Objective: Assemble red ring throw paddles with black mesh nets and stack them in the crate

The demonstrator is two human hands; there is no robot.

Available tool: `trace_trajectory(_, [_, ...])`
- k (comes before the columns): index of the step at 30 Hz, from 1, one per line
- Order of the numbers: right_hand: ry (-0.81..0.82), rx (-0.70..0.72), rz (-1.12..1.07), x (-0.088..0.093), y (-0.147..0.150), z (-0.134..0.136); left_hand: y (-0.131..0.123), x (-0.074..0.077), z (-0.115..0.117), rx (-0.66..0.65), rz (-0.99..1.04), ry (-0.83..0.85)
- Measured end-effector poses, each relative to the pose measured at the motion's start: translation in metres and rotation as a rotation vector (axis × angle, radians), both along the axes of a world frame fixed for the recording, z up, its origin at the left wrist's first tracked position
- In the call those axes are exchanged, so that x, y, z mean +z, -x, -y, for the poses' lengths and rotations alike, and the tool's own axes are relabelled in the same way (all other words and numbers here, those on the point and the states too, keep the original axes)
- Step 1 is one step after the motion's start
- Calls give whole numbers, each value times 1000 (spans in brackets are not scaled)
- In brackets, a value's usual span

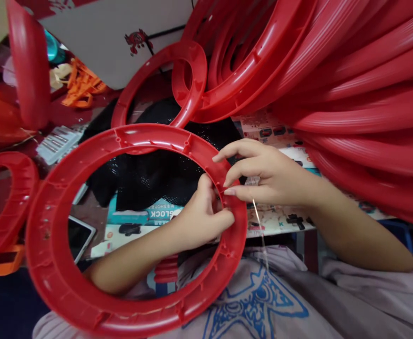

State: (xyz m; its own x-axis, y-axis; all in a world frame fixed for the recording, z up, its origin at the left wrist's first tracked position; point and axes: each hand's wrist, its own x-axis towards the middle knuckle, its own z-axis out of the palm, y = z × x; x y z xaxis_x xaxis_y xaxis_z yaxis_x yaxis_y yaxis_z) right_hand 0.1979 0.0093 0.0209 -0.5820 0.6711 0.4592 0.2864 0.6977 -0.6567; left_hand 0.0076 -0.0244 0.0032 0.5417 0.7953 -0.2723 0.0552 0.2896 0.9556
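Note:
A large red plastic ring (pixel 47 226), its ribbed hollow face turned up, leans in front of my body. Reaching through its opening, my left hand (pixel 206 214) is closed around the ring's right side, thumb over the channel. My right hand (pixel 259 172) is at the same stretch of rim from outside. Its thumb and index fingertips come together there in a pinch, with another finger held out above. From below the right thumb hangs a thin pale strand (pixel 257 216), dropping toward my shirt; its upper end is hidden by the hand.
Smaller red rings (pixel 121 106) rest behind, by a big heap of red rings (pixel 351 94) at right. Black mesh cloth (pixel 149 179) and printed cardboard (pixel 121 233) lie beneath. A phone (pixel 81 235), a clear case (pixel 60 143) and orange plastic pieces (pixel 82 84) are at left.

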Motion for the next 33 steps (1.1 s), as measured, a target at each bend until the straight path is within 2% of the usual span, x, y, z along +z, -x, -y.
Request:
trace_trajectory(3, [-34,-24,-19,0,-1,0,2,1,1,-105,-115,-23])
trace_trajectory(6, [-56,12,-1,3,-2,0,5,1,1,-172,-193,-98])
trace_trajectory(11, [-74,23,52,0,2,1,9,0,3,-300,-220,-95])
trace_trajectory(16, [-108,13,88,-4,2,0,9,4,4,-332,-232,-62])
trace_trajectory(23, [-159,145,134,2,-6,-4,10,0,6,-384,-216,-58])
trace_trajectory(28, [-184,142,170,-1,-7,-4,12,-6,7,-382,-205,-48])
trace_trajectory(33, [-227,109,184,-2,-7,-3,12,-4,6,-379,-173,-4])
